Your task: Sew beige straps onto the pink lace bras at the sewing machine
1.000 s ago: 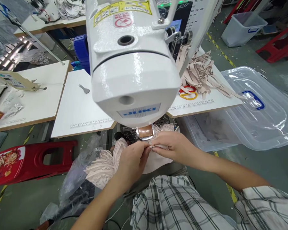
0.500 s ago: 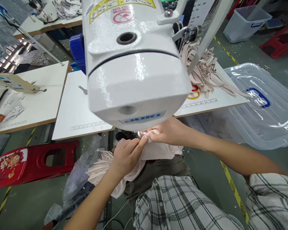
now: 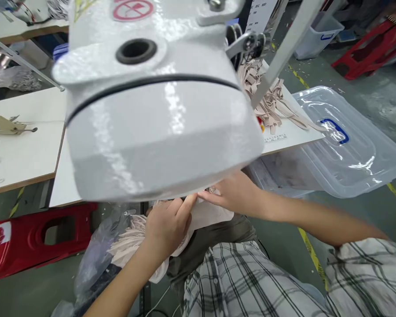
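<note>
The big white sewing machine head (image 3: 165, 141) fills the upper middle of the head view and hides the needle area. Just below its front edge, my left hand (image 3: 170, 220) is closed, its thumb and forefinger pinching the edge of a pale pink fabric piece (image 3: 211, 215). Close beside it, my right hand (image 3: 237, 193) is closed on the same fabric, thumb pointing at the left fingertips. The machine covers part of its fingers. A bundle of gathered pale pink pieces (image 3: 128, 244) hangs under my left wrist, over my lap.
Pale pink strips (image 3: 270, 103) lie heaped on the table at right, near partly hidden scissors (image 3: 260, 124). A clear plastic lid (image 3: 346, 141) rests over a bin beyond them. At left are a red stool (image 3: 36, 237) and a plastic bag (image 3: 99, 259).
The camera has come closer to the machine head, which now looks larger and covers more of the table. Both hands stay at the fabric, and the right fingers have shifted slightly.
</note>
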Action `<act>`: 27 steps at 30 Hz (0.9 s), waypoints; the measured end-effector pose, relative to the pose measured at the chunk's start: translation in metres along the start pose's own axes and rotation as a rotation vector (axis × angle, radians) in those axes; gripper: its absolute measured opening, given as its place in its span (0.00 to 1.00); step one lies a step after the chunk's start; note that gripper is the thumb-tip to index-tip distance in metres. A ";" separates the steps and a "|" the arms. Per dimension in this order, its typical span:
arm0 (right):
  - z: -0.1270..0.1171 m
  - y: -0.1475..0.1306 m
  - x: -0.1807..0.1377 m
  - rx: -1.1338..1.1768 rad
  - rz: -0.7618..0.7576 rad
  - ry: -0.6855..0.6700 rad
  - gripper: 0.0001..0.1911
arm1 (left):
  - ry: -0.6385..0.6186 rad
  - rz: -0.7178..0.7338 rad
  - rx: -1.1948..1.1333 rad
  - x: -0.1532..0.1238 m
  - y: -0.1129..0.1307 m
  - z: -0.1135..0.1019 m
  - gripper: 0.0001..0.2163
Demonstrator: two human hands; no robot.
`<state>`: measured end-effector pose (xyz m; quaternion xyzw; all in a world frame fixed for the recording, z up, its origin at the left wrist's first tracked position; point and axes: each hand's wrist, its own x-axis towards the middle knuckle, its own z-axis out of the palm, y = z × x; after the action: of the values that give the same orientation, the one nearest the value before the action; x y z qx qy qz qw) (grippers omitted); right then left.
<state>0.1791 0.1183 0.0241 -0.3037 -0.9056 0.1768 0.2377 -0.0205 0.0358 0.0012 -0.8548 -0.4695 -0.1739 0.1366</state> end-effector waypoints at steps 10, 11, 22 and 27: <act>0.034 -0.007 -0.029 -0.087 0.043 0.356 0.09 | 0.000 0.250 -0.059 0.007 -0.034 0.001 0.17; 0.037 -0.007 -0.031 -0.012 0.081 0.325 0.09 | 0.001 0.256 -0.057 0.009 -0.037 0.002 0.17; 0.040 -0.001 -0.035 0.350 0.272 0.283 0.15 | -0.028 -0.023 0.033 0.016 0.014 -0.007 0.12; 0.028 0.012 -0.018 0.359 0.256 0.208 0.14 | -0.056 -0.095 0.052 0.020 0.023 -0.008 0.12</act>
<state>0.1820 0.1114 -0.0104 -0.3853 -0.7845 0.3314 0.3554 0.0076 0.0361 0.0150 -0.8322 -0.5176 -0.1439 0.1370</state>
